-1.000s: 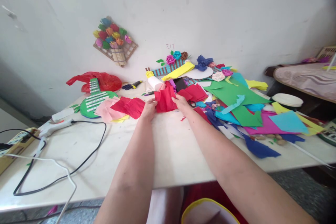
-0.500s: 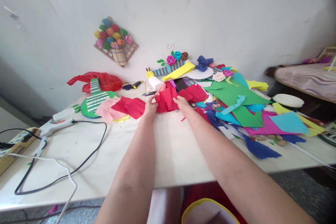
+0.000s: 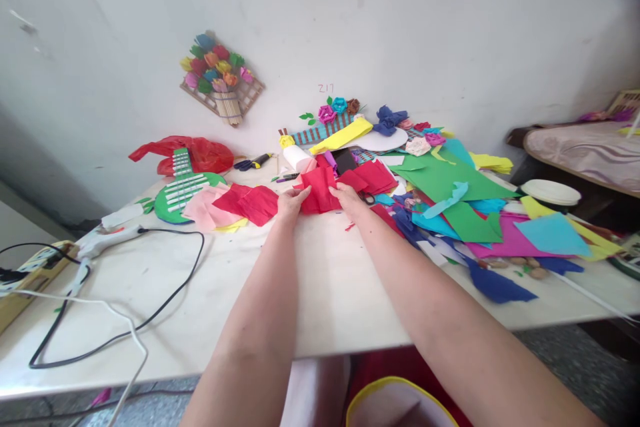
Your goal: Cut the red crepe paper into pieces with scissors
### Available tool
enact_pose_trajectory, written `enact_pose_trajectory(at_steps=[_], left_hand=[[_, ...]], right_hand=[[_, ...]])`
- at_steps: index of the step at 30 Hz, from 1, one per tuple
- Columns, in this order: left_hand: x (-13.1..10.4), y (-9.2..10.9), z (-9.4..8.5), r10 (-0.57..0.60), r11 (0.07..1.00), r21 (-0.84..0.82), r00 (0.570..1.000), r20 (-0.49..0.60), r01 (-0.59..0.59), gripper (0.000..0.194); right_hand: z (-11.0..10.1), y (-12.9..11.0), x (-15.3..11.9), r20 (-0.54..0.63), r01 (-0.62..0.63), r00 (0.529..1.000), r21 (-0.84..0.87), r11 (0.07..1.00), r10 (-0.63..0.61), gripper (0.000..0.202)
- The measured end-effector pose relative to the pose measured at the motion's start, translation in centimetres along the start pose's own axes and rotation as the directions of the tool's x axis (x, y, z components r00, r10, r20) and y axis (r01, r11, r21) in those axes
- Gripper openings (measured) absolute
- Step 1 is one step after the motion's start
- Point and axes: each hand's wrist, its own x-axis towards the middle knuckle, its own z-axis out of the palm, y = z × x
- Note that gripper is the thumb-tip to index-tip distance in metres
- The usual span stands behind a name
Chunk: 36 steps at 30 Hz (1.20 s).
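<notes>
Between my hands, just above or on the white table, is a piece of red crepe paper [image 3: 319, 191]. My left hand [image 3: 290, 203] grips its left edge with the thumb on top. At the right edge my right hand [image 3: 345, 199] pinches it the same way; the fingers underneath are hidden. Left of my left hand lie more red paper pieces [image 3: 250, 203], overlapping pale pink paper [image 3: 203, 209]. Another folded red sheet [image 3: 373, 178] rests just beyond my right hand. A white roll [image 3: 297, 159] lies behind the held paper.
A glue gun [image 3: 110, 240] with a looping black cord lies at left near a power strip [image 3: 40, 273]. Behind it are a green guitar-shaped cutout [image 3: 187, 197] and a red plastic bag [image 3: 200, 155]. Coloured sheets, including a green sheet [image 3: 445, 177], pile up at right.
My left thumb has shifted inward over the red paper's left edge. My right hand keeps nearly the same hold, and the paper stays in about the same place.
</notes>
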Motion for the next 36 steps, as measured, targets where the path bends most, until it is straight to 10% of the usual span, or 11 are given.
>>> enact_pose_trajectory(at_steps=[7,36], left_hand=[[0.5,0.0,-0.1,-0.004,0.997,0.081,0.993,-0.114,0.013,0.017],[-1.3,1.7,-0.8,-0.107,0.970,-0.211,0.992,0.062,0.118,0.025]], right_hand=[[-0.1,-0.1,-0.1,-0.009,0.013,1.000,-0.078,0.997,-0.014,0.022],[-0.2,0.3,0.2,-0.172,0.080,0.967,-0.491,0.867,-0.187,0.028]])
